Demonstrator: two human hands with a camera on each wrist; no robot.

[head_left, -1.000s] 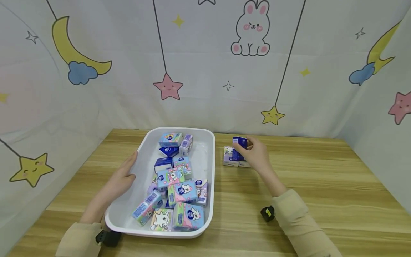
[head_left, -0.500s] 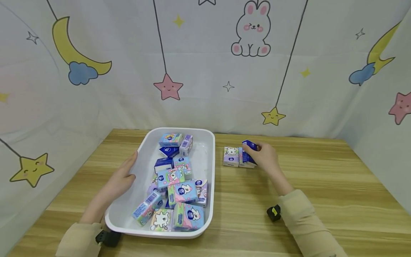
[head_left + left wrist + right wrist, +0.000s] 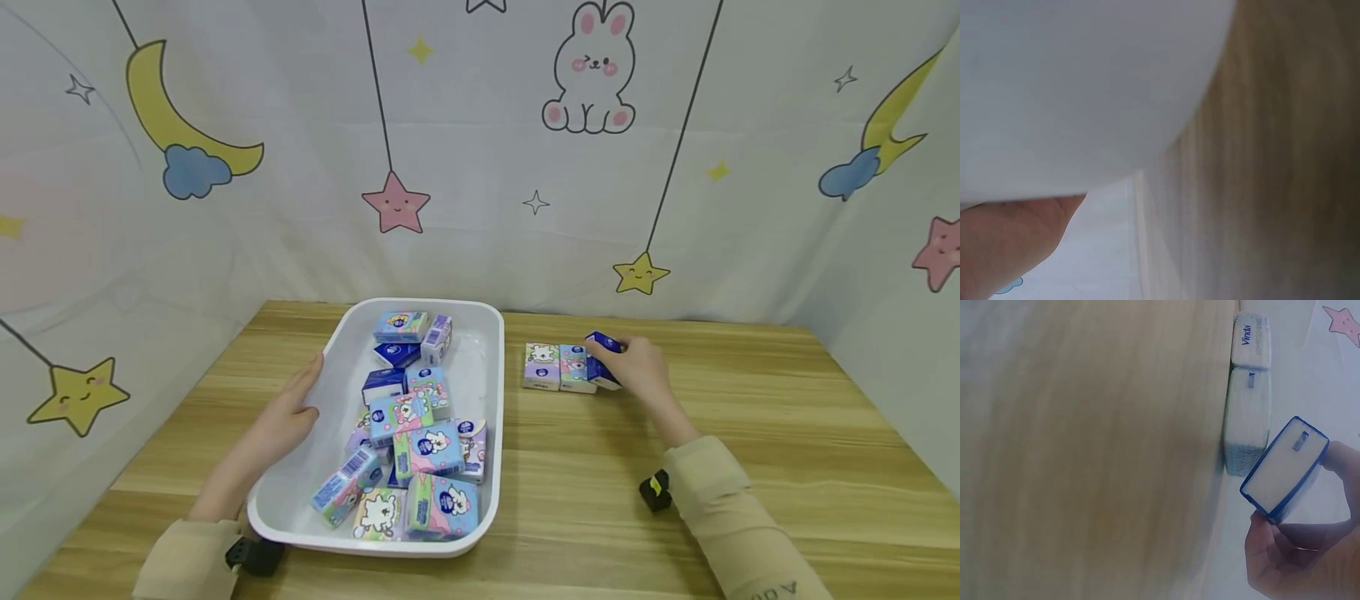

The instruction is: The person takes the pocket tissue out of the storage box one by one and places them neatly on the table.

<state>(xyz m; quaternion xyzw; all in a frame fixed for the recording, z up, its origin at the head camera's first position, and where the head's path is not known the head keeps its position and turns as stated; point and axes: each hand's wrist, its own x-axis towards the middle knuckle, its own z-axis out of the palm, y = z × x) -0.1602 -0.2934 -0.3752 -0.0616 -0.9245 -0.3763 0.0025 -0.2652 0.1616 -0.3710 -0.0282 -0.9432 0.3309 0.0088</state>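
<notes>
Tissue pack (image 3: 1285,467), dark blue with a white end, is in the right hand (image 3: 640,367), pinched between thumb and fingers at the right end of a short row on the wooden table (image 3: 570,475). It's tilted, and I honestly can't tell if it's touching its neighbour or the table. To its left is a pink-and-blue pack (image 3: 576,368), and snug beside that a purple-and-white pack (image 3: 542,367), both sitting square, "Vinda" readable on the purple one's end. Left hand (image 3: 283,421) is over at the white tub (image 3: 471,367), fingers pretty straight along its left side, thumb by the rim. Tub's got a messy heap of little packs (image 3: 427,450) in it, blue, purple and pink, some flat, some tipped, a few overlapping. Also visible: black gadgets (image 3: 656,492) at both wrists, beige sleeves (image 3: 750,521), and a white cloth (image 3: 480,258) behind everything, printed with moons, stars and a winking bunny.
</notes>
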